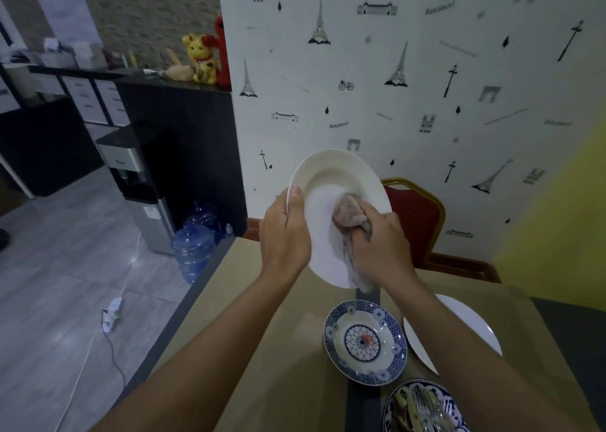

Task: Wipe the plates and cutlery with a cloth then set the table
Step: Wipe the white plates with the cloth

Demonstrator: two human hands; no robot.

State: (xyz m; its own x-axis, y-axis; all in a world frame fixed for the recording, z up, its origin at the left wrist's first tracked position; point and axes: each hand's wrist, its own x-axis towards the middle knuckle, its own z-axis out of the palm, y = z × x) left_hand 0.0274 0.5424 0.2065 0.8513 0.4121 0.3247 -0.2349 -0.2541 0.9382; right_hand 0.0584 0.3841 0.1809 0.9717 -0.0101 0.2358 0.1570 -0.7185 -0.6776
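Note:
I hold a white plate tilted up above the table. My left hand grips its left rim, thumb on the front face. A crumpled grey-pink cloth is bunched in my right hand and pressed against the plate's inner face, with a tail hanging down over the lower rim. On the table below lie a blue patterned plate, a plain white plate partly hidden by my right forearm, and a blue patterned dish holding cutlery at the bottom edge.
The beige table has a dark runner down its middle. A red chair stands at the far end against the patterned wall. On the floor to the left are blue water bottles, a water dispenser and a power strip with cables.

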